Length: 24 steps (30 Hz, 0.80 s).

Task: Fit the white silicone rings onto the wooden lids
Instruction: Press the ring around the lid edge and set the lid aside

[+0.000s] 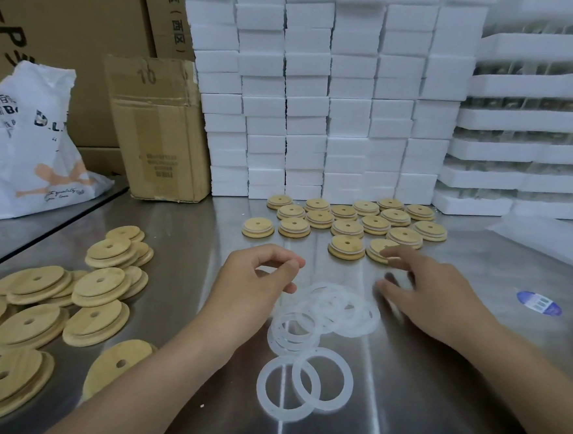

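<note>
Fingers, left: on the left hand (pixel 252 280) the fingers (pixel 290 264) are curled, the forefinger bent down towards the thumb in a narrow pinch just above the far edge of the ring heap. I cannot tell whether a ring is caught in that pinch.
Fingers, right: on the right hand (pixel 432 288) the fingers (pixel 396 253) are spread wide and hold nothing. They are blurred, low over the bench (pixel 193 257), between the ring heap and the nearest finished lids.
Rings: the white silicone rings (pixel 325 312) lie in a loose overlapping heap on the bench between the two hands. Two more rings (pixel 304 388) lie overlapping nearer the person, apart from the heap.
Bare lids: the wooden lids (pixel 63 300), each with a centre hole, are piled loosely at the left of the bench, well apart from both hands.
Finished lids: rows of ringed lids (pixel 346 222) sit at the far side, in front of the stacked foam blocks (pixel 304 97). Each appears to carry a pale band round its step.
Step in hand: most likely taking one ring from the heap, as neither hand has a lid.
Next move calls for: peeling off a single thin ring without dragging its neighbours. Then a bare lid has to be fetched from the left pile and the ring stretched evenly round its narrower step.
</note>
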Tool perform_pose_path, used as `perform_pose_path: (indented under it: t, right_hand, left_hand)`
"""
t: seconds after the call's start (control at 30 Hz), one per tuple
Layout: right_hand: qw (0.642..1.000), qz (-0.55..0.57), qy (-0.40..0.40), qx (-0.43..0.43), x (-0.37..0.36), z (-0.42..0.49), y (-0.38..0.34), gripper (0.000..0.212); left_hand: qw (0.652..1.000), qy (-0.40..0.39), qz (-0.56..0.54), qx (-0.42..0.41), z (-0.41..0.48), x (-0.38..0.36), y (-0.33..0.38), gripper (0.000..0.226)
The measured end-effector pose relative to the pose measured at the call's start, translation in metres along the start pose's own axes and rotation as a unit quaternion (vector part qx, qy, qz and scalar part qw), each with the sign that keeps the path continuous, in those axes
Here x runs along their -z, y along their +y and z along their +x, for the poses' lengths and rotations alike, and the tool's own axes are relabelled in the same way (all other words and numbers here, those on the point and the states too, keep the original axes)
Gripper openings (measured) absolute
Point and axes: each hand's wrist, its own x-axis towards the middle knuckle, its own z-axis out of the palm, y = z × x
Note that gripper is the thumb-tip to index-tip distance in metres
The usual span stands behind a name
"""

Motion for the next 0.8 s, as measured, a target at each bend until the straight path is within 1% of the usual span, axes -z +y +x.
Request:
perform_pose_path:
  t: [0.07,0.1,0.13,0.2,0.23,0.27,0.33,0.4,0.47,0.57,0.63,0.8]
  right_hand:
    - [1.0,-0.007,-0.004,0.007,-0.003,-0.001,0.0,0.04]
    - [1.0,-0.004,0.002,0.009,-0.003,-0.001,0.001,0.038]
    - [1.0,-0.001,0.011,0.012,-0.003,0.0,0.001,0.036]
    - [0.999,0.005,0.026,0.024,-0.002,0.001,-0.002,0.031]
    - [0.999,0.009,0.027,0.031,-0.002,0.0,-0.003,0.028]
    - [0.999,0.014,0.024,0.038,-0.003,-0.001,-0.005,0.025]
    - [0.998,0.022,0.015,0.055,-0.006,-0.003,-0.009,0.02]
    - [0.997,0.025,0.006,0.068,-0.01,-0.005,-0.014,0.019]
    - [0.997,0.021,-0.002,0.08,-0.013,-0.007,-0.019,0.021]
    - [0.995,0.008,-0.011,0.094,-0.014,-0.01,-0.021,0.023]
    - [0.995,0.01,-0.009,0.095,-0.015,-0.011,-0.021,0.024]
    - [0.995,0.002,-0.011,0.103,-0.016,-0.01,-0.022,0.024]
  left_hand:
    - [0.996,0.002,0.08,-0.036,0.002,0.006,0.003,0.022]
    - [0.988,0.007,0.142,-0.059,0.003,0.013,0.004,0.019]
    - [0.971,0.021,0.226,-0.082,0.005,0.022,0.005,0.015]
    - [0.915,0.059,0.386,-0.098,0.01,0.047,0.007,0.015]
    - [0.895,0.072,0.432,-0.084,0.013,0.06,0.007,0.017]
    - [0.883,0.078,0.46,-0.054,0.017,0.074,0.005,0.019]
    - [0.868,0.068,0.49,0.042,0.025,0.095,-0.002,0.024]
    - [0.852,0.031,0.507,0.129,0.031,0.106,-0.009,0.036]
    - [0.847,0.002,0.506,0.164,0.034,0.11,-0.014,0.044]
    - [0.843,-0.005,0.515,0.156,0.032,0.11,-0.014,0.047]
    - [0.852,0.005,0.505,0.135,0.026,0.104,-0.013,0.046]
    - [0.884,0.028,0.466,0.034,0.02,0.087,-0.009,0.027]
